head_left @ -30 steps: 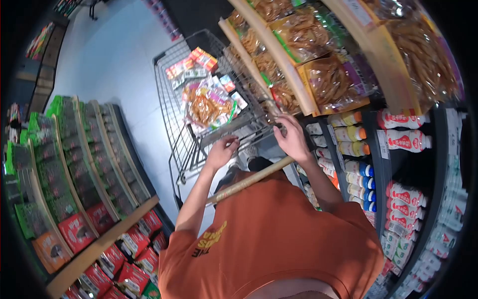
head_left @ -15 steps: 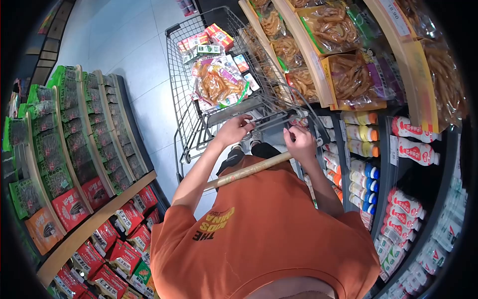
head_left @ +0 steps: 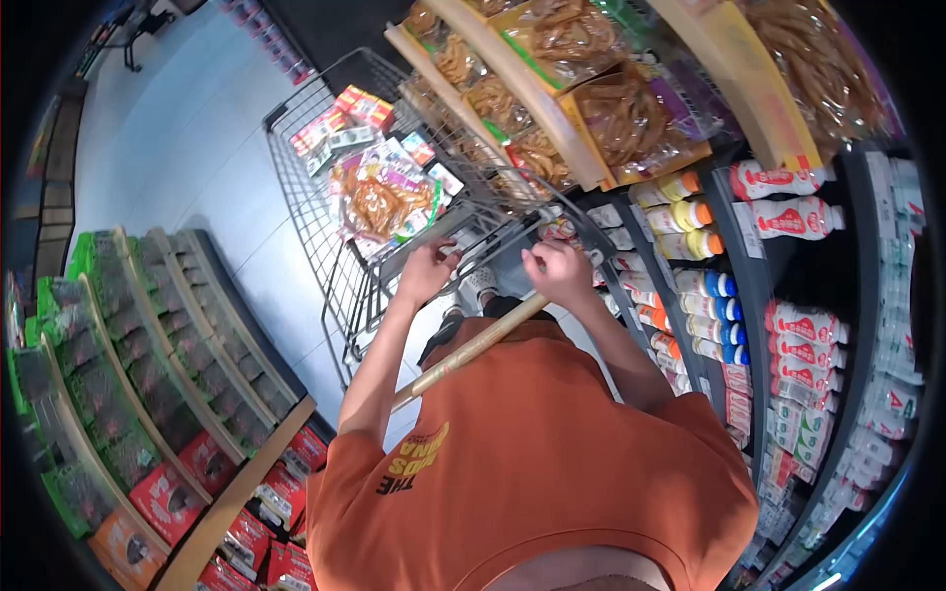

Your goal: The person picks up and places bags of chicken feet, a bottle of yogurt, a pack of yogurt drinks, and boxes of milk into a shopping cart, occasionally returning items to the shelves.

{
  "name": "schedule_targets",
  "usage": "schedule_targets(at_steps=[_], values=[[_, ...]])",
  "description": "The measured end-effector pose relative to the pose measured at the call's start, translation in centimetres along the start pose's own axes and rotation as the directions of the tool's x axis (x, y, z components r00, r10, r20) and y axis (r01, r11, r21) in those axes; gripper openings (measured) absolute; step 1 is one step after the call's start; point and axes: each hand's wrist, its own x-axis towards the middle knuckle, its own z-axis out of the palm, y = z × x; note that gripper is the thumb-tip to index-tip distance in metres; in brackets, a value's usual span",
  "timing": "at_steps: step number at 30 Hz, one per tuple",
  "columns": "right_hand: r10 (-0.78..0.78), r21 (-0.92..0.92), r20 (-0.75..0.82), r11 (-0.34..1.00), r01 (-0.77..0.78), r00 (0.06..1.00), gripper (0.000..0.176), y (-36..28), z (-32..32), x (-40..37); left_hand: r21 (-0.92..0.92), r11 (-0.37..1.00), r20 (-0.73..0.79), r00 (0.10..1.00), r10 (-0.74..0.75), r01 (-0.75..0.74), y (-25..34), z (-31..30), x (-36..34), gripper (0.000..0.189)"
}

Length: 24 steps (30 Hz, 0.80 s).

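Note:
My left hand (head_left: 430, 272) hangs over the near end of a wire shopping cart (head_left: 313, 236), fingers loosely bent and apart with nothing in them. To its right, my right hand (head_left: 560, 270) is loosely curled, thumb apart from the fingers, also with nothing visible in it. My forearms lie across the cart's tan handle bar (head_left: 471, 347), which runs slanted in front of my waist. In the cart basket lie a clear bag of brown snack food (head_left: 382, 205), red-and-yellow boxes (head_left: 365, 105) and several smaller packs.
Packaged brown snacks (head_left: 626, 113) fill a shelf at the upper right, close beside the cart. Below them stand rows of bottles (head_left: 714, 307). A left shelf (head_left: 246, 458) carries green and red packets. Pale tiled floor (head_left: 187, 158) stretches ahead on the left.
The view has turned, so the cart and both hands appear further left and the left shelf lower. My hands stay loosely bent beyond the handle. The cart's contents look the same.

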Motion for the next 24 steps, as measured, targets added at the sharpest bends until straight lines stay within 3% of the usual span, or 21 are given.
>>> schedule_targets(at_steps=[3,4,5,7,8,11,12,13,14,16,17,18,20,24], values=[[-0.058,-0.002,0.064,0.998,0.058,0.996,0.036,0.4,0.2,0.0,0.002,0.998,0.041,0.997,0.064,-0.064,-3.1,0.4,1.2,0.037],[-0.047,0.015,0.083,0.999,0.046,0.995,0.038,-0.2,-0.3,-0.2,-0.155,0.987,0.193,0.981,-0.007,0.037,-2.5,-0.6,1.2,0.038],[-0.034,0.025,0.092,0.999,0.032,0.995,0.040,-0.6,-0.6,-0.1,-0.323,0.946,0.261,0.962,0.078,0.011,-4.7,-0.5,2.7,0.036],[-0.076,0.043,0.044,0.996,0.074,0.996,0.040,-0.4,-0.1,-0.2,-0.383,0.906,0.252,0.964,-0.082,0.177,-3.1,-3.0,3.2,0.036],[-0.098,0.042,0.020,0.994,0.097,0.995,0.040,-0.4,-0.1,-0.1,-0.334,0.918,0.218,0.965,-0.148,0.216,-4.9,-3.1,4.7,0.038],[-0.091,0.023,0.010,0.996,0.091,0.996,0.039,0.1,0.2,-0.1,-0.197,0.899,0.109,0.920,-0.377,0.391,-12.8,-3.5,9.4,0.042],[-0.059,0.004,0.019,0.998,0.059,0.998,0.039,-0.1,0.1,-0.3,-0.338,0.814,0.070,0.875,-0.478,0.472,-15.7,-3.1,10.3,0.035],[-0.027,-0.015,0.024,1.000,0.027,0.999,0.039,-0.2,0.1,-0.3,-0.416,0.749,0.151,0.852,-0.502,0.515,-21.1,-2.7,12.1,0.029],[-0.031,-0.006,0.030,1.000,0.031,0.999,0.039,-0.2,0.1,-0.3,-0.273,0.837,0.082,0.878,-0.472,0.475,-26.9,-1.8,13.1,0.035],[-0.036,0.011,0.035,0.999,0.036,0.999,0.038,-0.2,0.1,-0.2,-0.322,0.735,-0.025,0.771,-0.637,0.597,-28.2,-1.7,13.9,0.048],[-0.038,0.001,0.037,0.999,0.038,0.999,0.038,-0.3,0.1,-0.1,-0.513,0.508,-0.009,0.587,-0.809,0.692,-25.3,-2.3,12.7,0.053],[-0.035,-0.011,0.041,0.999,0.036,0.999,0.038,-0.4,0.0,0.0,-0.556,0.488,0.053,0.614,-0.787,0.673,-23.2,-3.4,11.7,0.067],[-0.041,-0.005,0.031,0.999,0.042,0.999,0.037,-0.8,-0.1,0.0,-0.675,0.448,0.076,0.660,-0.748,0.586,-23.7,-3.1,11.4,0.071],[-0.031,-0.020,0.045,0.999,0.032,0.999,0.036,-1.0,-0.1,0.4,-0.724,0.398,0.127,0.676,-0.726,0.563,-25.9,-2.2,12.3,0.081]])
